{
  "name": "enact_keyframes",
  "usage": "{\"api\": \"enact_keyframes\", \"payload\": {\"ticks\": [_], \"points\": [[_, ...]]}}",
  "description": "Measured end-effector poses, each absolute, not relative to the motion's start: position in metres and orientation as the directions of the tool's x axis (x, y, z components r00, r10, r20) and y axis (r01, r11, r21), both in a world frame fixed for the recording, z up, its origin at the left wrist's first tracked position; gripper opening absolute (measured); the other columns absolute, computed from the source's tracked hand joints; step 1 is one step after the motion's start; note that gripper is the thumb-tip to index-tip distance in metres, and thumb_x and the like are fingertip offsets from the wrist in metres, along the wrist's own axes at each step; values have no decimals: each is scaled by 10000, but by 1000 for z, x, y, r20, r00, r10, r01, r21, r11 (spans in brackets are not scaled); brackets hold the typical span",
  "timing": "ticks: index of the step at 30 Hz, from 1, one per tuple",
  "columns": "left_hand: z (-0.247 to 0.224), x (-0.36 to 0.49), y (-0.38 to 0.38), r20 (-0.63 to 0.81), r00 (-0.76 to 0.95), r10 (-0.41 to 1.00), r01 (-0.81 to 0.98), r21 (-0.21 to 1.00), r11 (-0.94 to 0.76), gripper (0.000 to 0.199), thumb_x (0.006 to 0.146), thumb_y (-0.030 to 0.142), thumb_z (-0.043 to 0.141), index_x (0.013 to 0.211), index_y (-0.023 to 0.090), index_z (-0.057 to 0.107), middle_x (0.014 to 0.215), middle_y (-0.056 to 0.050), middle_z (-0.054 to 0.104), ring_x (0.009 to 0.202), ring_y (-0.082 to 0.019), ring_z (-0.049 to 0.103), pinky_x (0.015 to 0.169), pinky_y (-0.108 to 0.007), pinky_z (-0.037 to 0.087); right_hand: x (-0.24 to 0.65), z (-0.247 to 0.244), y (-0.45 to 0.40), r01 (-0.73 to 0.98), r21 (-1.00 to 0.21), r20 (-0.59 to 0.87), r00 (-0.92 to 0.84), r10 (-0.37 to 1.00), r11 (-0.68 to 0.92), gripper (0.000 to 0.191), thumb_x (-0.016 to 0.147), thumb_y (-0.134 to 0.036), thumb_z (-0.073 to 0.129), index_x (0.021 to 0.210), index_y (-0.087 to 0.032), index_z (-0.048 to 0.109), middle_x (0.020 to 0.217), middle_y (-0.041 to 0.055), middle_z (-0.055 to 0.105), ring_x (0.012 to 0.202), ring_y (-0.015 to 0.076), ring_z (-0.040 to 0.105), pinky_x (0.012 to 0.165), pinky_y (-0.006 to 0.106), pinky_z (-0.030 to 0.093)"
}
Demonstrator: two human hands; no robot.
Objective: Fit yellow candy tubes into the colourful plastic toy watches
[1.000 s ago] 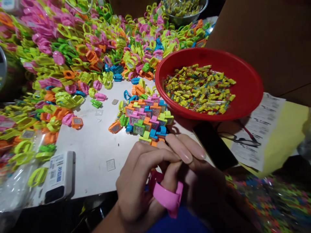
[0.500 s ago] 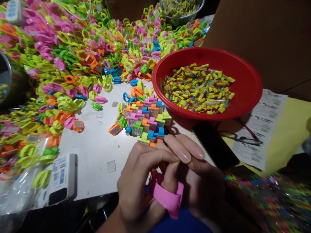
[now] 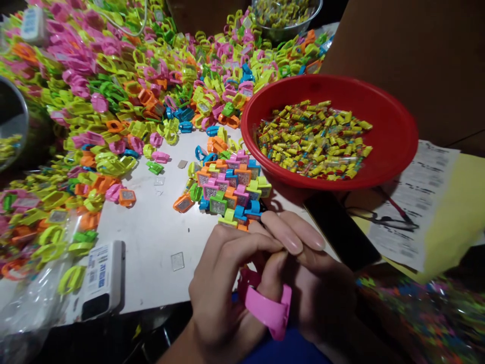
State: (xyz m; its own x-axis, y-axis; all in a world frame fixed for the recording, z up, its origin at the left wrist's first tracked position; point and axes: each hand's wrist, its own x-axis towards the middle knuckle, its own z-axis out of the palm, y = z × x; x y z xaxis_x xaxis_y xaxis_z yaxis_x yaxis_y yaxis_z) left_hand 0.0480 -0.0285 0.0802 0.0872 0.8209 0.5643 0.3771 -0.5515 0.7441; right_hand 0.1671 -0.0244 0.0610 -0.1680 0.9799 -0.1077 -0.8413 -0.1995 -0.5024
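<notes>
My left hand [image 3: 223, 288] and my right hand [image 3: 314, 273] meet low in the view, fingertips pressed together. Between them is a pink plastic toy ring [image 3: 267, 311], its band showing below my fingers and its face hidden. Just beyond my fingertips lies a heap of plastic toy rings [image 3: 231, 194] with square faces in orange, blue, pink and green. A small clear plastic square [image 3: 177, 261] rests on the white table [image 3: 147, 227] left of my left hand.
A red bowl [image 3: 326, 86] of yellow wrapped sweets stands right of the heap. A black phone [image 3: 341, 230], glasses [image 3: 382, 220] and a printed sheet [image 3: 413, 202] lie further right. Masses of loose rings [image 3: 94, 101] cover the far left, with a plastic bag [image 3: 22, 308] and white box [image 3: 102, 280] nearby.
The view has drifted slightly, so the table items sit a little further right. My hands stay together on the pink ring with no visible change in grip.
</notes>
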Motion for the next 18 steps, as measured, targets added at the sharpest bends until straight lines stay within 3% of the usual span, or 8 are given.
{"api": "enact_keyframes", "payload": {"ticks": [3, 5, 13, 18], "points": [[81, 48, -29, 573, 81, 815, 410, 727, -551, 133, 974, 122, 738, 1077, 202, 717, 876, -4, 726, 747, -127, 673, 625, -244, 573, 166, 57, -27, -931, -267, -61, -243, 968, -250, 222, 805, -186, 807, 764, -256, 601, 798, -25, 462, 694, 154, 395, 729, 221, 484], [81, 48, -29, 585, 87, 807, 418, 713, -562, 165, 958, 79, 729, 1075, 194, 715, 885, 0, 724, 765, -116, 674, 643, -223, 573, 165, 54, -29, -939, -230, -26, -258, 966, -257, 202, 839, -166, 803, 787, -259, 632, 829, -18, 485, 727, 156, 416, 750, 221, 474], [76, 52, -30, 550, 57, 833, 340, 774, -534, 167, 949, 41, 717, 1053, 171, 711, 899, 6, 690, 781, -89, 649, 671, -201, 547, 162, 50, -24, -903, -388, 35, -213, 976, -183, 368, 853, -266, 782, 729, -251, 436, 802, -12, 364, 681, 186, 329, 630, 285, 367], [73, 51, -29, 536, 87, 840, 351, 773, -529, 206, 951, 25, 702, 1085, 181, 698, 911, 13, 680, 797, -89, 642, 672, -207, 541, 171, 46, -22, -892, -419, 37, -200, 979, -166, 336, 881, -258, 767, 755, -242, 456, 823, -23, 366, 698, 165, 348, 662, 278, 380]]}}
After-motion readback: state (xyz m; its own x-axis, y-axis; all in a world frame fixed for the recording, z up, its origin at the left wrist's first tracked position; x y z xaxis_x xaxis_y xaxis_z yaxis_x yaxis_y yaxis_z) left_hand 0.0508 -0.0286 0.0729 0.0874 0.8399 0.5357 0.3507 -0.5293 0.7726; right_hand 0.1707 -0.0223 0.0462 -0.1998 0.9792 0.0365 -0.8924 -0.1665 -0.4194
